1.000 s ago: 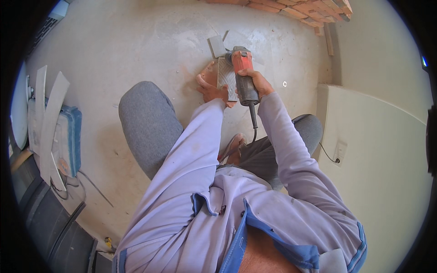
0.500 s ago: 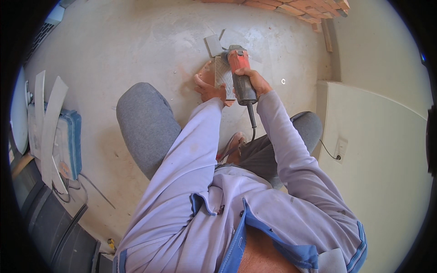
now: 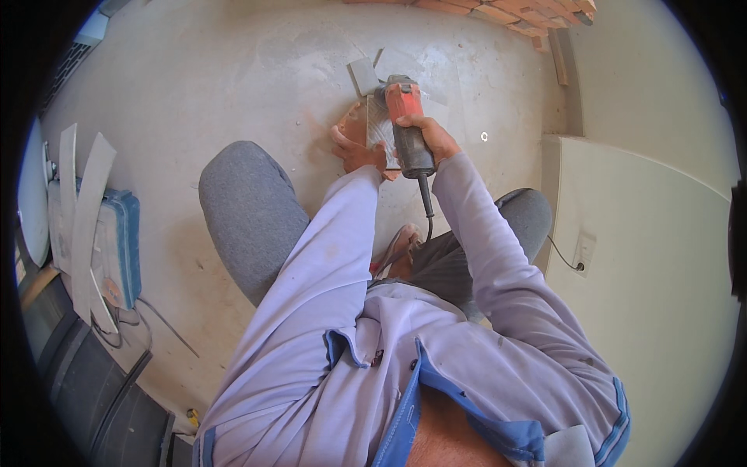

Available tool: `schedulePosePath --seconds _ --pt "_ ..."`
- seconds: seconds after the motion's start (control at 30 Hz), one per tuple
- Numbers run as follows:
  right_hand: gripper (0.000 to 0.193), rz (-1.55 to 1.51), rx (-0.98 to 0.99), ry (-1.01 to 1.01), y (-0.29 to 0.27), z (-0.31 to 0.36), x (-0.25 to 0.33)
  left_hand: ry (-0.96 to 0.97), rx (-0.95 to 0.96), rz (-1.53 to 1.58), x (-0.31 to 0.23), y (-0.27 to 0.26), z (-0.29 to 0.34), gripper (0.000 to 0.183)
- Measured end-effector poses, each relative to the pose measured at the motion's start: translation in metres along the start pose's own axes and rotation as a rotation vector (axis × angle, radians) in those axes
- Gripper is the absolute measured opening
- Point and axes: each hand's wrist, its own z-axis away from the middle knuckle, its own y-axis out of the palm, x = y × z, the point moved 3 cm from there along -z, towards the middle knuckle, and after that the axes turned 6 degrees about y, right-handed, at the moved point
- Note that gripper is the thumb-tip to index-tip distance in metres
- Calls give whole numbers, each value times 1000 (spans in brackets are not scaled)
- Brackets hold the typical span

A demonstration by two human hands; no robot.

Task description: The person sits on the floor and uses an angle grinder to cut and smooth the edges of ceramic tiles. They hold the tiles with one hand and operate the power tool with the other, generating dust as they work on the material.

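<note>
My right hand is wrapped round the dark body of a red and black angle grinder. The grinder's head points away from me, over the far right edge of a grey tile piece; its disc is mostly hidden. Beneath the tile lies a reddish brick, which shows along the left side and at the near end. With fingers and thumb spanning tile and brick, my left hand grips them at the near left. A small grey tile offcut rests on the floor just beyond.
The grinder's cord runs back past my foot; a plug sits in a wall socket at right. Stacked bricks stand at the far side. Leftward, long pale strips lean on a blue-edged case. A thin ring lies on the floor.
The grinder and my right hand have shifted slightly left across the tile. My left hand stays in place on the tile and brick.
</note>
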Motion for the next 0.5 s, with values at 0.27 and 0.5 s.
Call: schedulePosePath --seconds 0.27,0.5 --pt "41 -11 53 24 -5 2 -4 6 -15 -24 4 5 -3 112" --pt "41 21 60 57 -8 -5 -1 6 -3 -17 -2 -1 1 110"
